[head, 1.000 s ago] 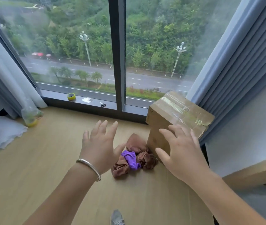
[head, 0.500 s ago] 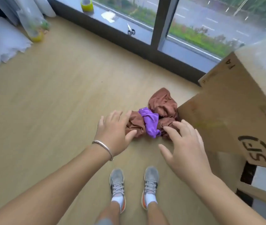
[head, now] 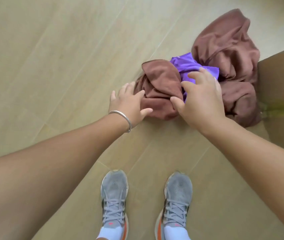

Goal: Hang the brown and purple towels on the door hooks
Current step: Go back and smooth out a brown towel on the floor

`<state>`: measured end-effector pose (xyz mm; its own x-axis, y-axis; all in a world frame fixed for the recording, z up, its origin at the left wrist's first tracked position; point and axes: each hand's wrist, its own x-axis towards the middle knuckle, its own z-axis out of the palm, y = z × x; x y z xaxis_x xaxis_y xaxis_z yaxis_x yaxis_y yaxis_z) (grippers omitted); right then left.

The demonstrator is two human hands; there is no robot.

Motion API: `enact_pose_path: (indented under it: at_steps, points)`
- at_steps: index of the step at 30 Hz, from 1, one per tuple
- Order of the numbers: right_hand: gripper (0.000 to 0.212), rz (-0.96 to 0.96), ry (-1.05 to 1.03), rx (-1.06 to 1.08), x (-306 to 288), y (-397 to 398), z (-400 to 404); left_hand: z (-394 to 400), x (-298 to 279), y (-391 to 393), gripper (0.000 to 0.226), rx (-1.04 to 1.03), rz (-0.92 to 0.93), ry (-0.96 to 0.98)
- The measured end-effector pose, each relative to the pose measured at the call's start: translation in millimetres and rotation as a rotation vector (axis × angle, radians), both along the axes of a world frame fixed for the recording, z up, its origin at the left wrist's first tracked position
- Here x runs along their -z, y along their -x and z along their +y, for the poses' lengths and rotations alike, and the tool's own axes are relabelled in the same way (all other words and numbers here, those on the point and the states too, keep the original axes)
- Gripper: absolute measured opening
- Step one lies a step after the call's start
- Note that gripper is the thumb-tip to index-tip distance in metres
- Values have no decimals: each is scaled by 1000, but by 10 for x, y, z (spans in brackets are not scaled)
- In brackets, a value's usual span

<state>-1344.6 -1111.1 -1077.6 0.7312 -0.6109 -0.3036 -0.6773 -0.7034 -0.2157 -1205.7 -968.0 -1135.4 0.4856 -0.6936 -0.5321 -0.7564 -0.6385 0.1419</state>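
Lying crumpled ahead, the brown towel [head: 162, 90] wraps the purple towel [head: 188, 66]; the right hand [head: 201, 97] spreads loosely over both, the left hand [head: 127, 103] touches brown's near-left edge, neither gripping.

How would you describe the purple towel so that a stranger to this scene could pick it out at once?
Start at the cardboard box on the right edge of the wooden floor. A crumpled heap of brown towel lies against it. The purple towel is the small bright patch wedged in the middle, partly under the right hand.
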Motion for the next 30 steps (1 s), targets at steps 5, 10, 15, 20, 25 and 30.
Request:
enact_pose_path:
  at_steps: [5, 10, 15, 20, 25, 30]
  points:
    - [41, 33, 108, -44, 691, -108, -78, -20, 746, 19, 51, -7, -15, 54]
    - [23, -47, 125, -27, 617, -214, -148, -72, 717, -58, 22, -24, -3, 161]
    - [21, -188, 118, -16, -114, -437, -23, 223, -55, -305, 17, -104, -29, 242]
    - [13, -324, 53, -22, -1120, -946, 220, 695, -1171, -894, 20, -190, -122, 206]
    - [9, -449, -2, -29, -2114, -1537, 432, 1106, -2330, -1571, 18, -301, -266, 302]
    - [10, -462, -30, -31, -2776, -1966, 681, 1461, -3175, -1911, 10, -352, -396, 423]
